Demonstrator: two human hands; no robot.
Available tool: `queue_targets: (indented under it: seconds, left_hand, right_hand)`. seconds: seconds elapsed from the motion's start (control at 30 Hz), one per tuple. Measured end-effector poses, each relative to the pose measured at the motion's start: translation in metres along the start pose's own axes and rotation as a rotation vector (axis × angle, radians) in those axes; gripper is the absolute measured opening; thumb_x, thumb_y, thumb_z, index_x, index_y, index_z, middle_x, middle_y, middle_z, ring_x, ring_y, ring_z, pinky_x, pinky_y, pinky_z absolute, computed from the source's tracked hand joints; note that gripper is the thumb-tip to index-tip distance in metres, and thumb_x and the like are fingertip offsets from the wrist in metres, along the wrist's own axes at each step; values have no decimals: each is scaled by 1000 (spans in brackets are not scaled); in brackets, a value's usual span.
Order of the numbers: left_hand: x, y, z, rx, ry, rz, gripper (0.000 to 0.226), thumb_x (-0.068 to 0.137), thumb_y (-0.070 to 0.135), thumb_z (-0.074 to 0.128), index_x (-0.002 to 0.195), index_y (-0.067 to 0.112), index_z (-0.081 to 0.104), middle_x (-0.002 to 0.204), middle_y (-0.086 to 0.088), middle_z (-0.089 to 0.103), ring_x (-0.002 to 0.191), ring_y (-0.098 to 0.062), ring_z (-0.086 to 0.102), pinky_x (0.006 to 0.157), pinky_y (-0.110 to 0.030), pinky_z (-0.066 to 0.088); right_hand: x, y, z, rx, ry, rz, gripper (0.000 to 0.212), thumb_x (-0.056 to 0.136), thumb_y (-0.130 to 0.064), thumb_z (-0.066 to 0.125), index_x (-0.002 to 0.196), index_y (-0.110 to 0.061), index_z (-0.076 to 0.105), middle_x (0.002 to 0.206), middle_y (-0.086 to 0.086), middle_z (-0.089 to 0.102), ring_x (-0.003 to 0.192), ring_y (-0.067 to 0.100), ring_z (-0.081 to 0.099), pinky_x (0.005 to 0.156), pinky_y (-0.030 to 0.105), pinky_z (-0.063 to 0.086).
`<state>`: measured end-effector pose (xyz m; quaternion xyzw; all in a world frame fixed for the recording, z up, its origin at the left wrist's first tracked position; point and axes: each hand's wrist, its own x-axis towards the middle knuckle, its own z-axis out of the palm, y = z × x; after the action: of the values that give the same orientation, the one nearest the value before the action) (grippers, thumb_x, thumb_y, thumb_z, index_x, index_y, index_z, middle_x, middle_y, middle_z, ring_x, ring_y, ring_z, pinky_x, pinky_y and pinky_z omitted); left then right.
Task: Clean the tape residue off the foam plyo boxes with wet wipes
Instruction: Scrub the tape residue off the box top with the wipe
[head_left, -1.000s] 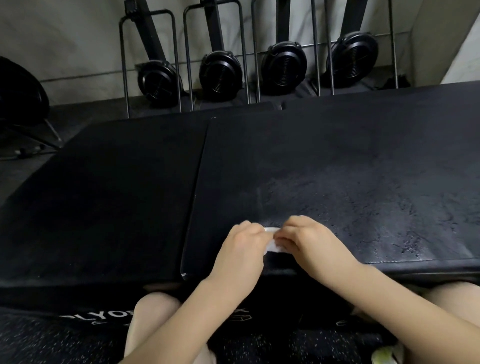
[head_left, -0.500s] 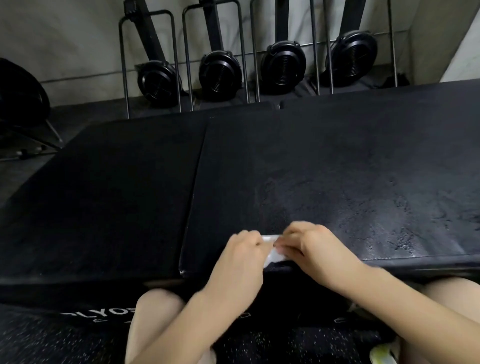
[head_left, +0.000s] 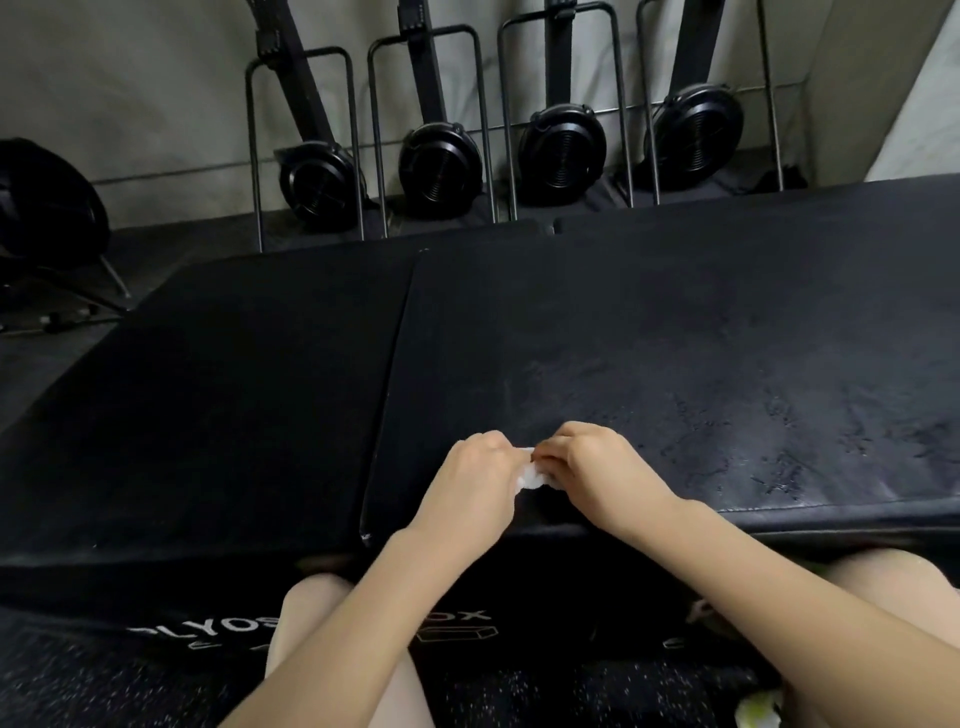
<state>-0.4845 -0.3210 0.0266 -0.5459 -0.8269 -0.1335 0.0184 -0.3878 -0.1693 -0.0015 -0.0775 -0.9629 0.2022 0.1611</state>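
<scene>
Black foam box (head_left: 675, 338), wet-streaked; concrete wall (head_left: 156, 93).

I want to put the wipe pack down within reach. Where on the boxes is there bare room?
The left box top is bare from the seam to its left edge. The right box is bare beyond the hands, toward the rowers. Crowded: its near edge, where left hand and right hand pinch the wipe.

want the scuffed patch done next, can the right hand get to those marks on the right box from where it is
Probably yes: nothing lies between the right hand and the marks on the right box. It holds the wipe jointly with the left hand.
</scene>
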Motion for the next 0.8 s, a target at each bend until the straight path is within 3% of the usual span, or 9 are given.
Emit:
queue_targets:
  seconds: [0.07,0.17,0.3,0.47,0.6,0.73,0.8]
  left_hand:
    - [-13,6,0,-35,7,-12,30,93,7,50,106,28,67,91,5,54,85,-14,51,79,-26,44]
    - [-42,15,8,-70,68,33,39,89,7,57,114,34,70,82,10,57,78,-11,51,75,-24,48]
    - [-65,26,32,-113,239,50,29,80,11,62,100,27,78,82,10,64,74,-12,56,70,-25,51]
    - [-58,43,51,-72,286,91,24,89,17,49,93,17,73,83,5,62,78,-15,55,76,-31,47]
    - [-74,22,51,-70,291,81,20,87,15,60,102,18,74,86,6,64,79,-16,57,76,-32,48]
    - [-106,-20,40,-22,358,63,24,95,22,55,113,20,71,98,10,64,86,-13,58,81,-30,47]
    - [-120,-43,36,-1,423,28,23,94,19,58,113,19,71,103,11,65,89,-11,59,84,-25,45]
  right_hand:
    - [-15,-4,-3,45,-47,-2,12,95,-25,65,97,-21,77,90,-1,62,81,19,63,72,33,53]
    - [-46,-9,-6,58,-28,-64,10,94,-23,68,99,-24,76,92,-7,64,86,14,62,78,28,52]
    - [-83,-7,0,-44,77,-137,20,84,-17,82,102,-25,78,87,-9,62,80,13,60,69,28,54]
    - [-98,1,13,-210,300,-207,22,84,-12,72,106,-11,77,92,1,67,76,22,57,67,31,50]
    - [-89,-16,32,-234,392,-229,10,86,-10,69,92,-7,77,86,3,67,70,24,56,61,36,50]
    - [-62,-61,57,-197,371,-309,2,80,-6,72,82,-8,71,73,3,59,66,22,51,61,33,43]
    - [-48,-87,70,-162,355,-314,15,71,1,76,73,-9,66,66,2,52,60,20,47,61,30,36]
